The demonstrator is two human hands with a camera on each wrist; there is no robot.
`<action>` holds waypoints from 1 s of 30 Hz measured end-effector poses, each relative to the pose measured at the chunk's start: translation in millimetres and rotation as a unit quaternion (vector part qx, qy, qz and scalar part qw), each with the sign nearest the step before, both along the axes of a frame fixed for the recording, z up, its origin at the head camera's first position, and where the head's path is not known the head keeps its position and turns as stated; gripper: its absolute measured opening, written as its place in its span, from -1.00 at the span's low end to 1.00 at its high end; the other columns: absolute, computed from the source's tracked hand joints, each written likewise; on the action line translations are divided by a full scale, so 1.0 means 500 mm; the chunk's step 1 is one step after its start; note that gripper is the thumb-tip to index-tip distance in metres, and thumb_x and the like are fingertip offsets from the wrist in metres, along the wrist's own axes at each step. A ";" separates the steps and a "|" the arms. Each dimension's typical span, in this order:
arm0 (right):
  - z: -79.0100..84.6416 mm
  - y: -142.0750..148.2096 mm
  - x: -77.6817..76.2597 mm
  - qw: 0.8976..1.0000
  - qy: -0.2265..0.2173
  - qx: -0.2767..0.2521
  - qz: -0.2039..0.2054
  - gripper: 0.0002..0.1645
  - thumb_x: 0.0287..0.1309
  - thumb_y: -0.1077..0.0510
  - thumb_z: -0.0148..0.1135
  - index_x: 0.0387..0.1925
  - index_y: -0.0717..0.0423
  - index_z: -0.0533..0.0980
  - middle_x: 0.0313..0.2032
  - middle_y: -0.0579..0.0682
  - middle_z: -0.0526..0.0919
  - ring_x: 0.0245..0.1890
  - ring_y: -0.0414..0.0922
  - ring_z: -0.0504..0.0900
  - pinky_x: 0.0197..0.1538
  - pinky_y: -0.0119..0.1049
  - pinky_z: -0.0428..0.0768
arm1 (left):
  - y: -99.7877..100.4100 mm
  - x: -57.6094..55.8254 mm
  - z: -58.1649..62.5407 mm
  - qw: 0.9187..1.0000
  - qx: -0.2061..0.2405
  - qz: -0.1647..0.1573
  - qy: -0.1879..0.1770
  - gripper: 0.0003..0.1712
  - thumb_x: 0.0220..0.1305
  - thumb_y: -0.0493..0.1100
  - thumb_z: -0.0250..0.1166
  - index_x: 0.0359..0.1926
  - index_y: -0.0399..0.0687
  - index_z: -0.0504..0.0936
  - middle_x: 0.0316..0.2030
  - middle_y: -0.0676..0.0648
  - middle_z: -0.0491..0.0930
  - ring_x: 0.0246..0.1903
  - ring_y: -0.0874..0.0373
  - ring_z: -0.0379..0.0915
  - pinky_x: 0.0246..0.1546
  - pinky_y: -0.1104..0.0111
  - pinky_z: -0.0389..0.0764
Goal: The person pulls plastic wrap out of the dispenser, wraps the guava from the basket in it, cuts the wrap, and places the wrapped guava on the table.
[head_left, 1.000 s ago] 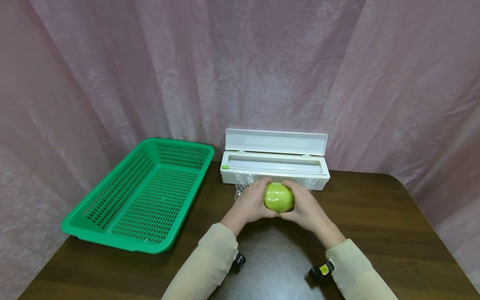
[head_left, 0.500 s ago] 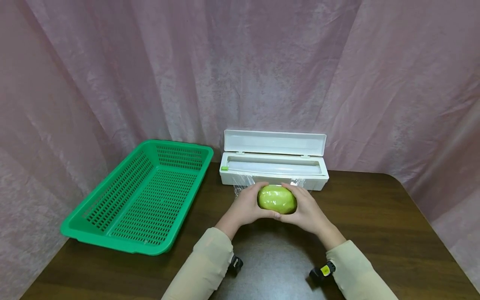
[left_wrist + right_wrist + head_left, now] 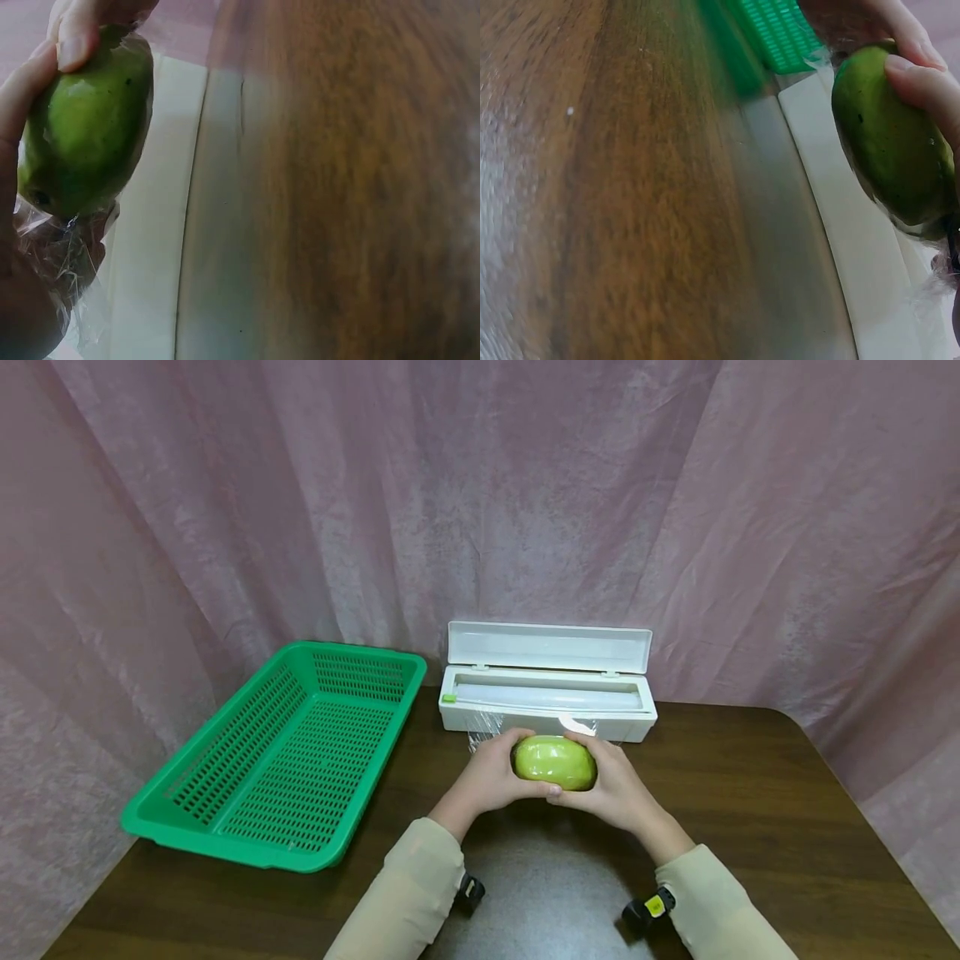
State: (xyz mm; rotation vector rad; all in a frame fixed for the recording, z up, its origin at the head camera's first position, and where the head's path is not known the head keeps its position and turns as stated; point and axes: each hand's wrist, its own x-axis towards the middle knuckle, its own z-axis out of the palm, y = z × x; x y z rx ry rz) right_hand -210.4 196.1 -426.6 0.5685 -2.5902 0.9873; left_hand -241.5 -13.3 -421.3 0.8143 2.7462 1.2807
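Note:
A green mango [image 3: 555, 762], glossy with clear cling film [image 3: 71, 262] round it, is held above the table between both hands. In the head view my left hand [image 3: 491, 777] grips its left end and my right hand [image 3: 615, 781] its right end. The thumbs meet on the near side; most fingers are hidden behind the fruit. Crumpled film bunches at the mango's end under the left palm in the left wrist view. More loose film trails from my right hand's end in the right wrist view. Just behind the hands stands a white cling film dispenser [image 3: 637, 727], lid up.
A film roll [image 3: 551, 696] lies inside the dispenser, and wrinkled film hangs down its front. To the left stands a green perforated plastic basket [image 3: 341, 827] on the dark wooden table [image 3: 765, 827]. Pink curtains [image 3: 525, 493] close off the back and sides.
The mango has turned from nearly end-on to lengthwise between my hands, and its film has gone with it. My left hand has shifted slightly left. Basket and dispenser stay put.

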 end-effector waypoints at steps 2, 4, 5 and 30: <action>0.002 0.001 0.000 1.000 0.011 0.004 0.006 0.02 -0.39 -0.17 0.60 0.18 0.10 0.40 -0.04 0.04 0.60 -0.09 -0.02 0.49 -0.07 -0.12 0.39 | 0.001 0.001 -0.001 1.000 0.002 0.001 -0.001 0.01 -0.25 0.40 0.45 0.19 -0.01 0.41 -0.05 0.05 0.57 -0.20 0.25 0.50 -0.20 0.37 0.53; 0.003 0.002 0.000 1.000 0.020 0.007 0.013 0.00 -0.40 -0.15 0.60 0.16 0.10 0.42 -0.06 0.01 0.62 -0.11 -0.05 0.51 -0.04 -0.11 0.37 | 0.001 0.003 -0.001 1.000 0.003 0.001 0.000 0.01 -0.25 0.41 0.45 0.18 -0.03 0.42 -0.07 0.05 0.58 -0.23 0.26 0.50 -0.23 0.39 0.53; 0.004 0.003 0.000 1.000 0.021 0.006 0.017 -0.02 -0.39 -0.15 0.60 0.15 0.09 0.42 -0.07 0.00 0.62 -0.12 -0.07 0.52 -0.04 -0.11 0.36 | 0.002 0.004 -0.001 1.000 0.004 0.000 0.001 0.00 -0.25 0.40 0.45 0.17 -0.04 0.42 -0.08 0.05 0.58 -0.25 0.26 0.50 -0.24 0.40 0.53; -0.003 0.011 0.022 0.999 -0.018 0.007 0.033 -0.14 -0.36 -0.17 0.58 0.06 0.06 0.51 -0.11 -0.06 0.67 -0.25 -0.21 0.51 -0.20 -0.26 0.43 | 0.001 0.034 -0.003 0.999 -0.042 -0.001 -0.013 -0.14 -0.19 0.51 0.32 -0.06 -0.03 0.48 -0.34 0.13 0.56 -0.46 0.30 0.46 -0.48 0.45 0.49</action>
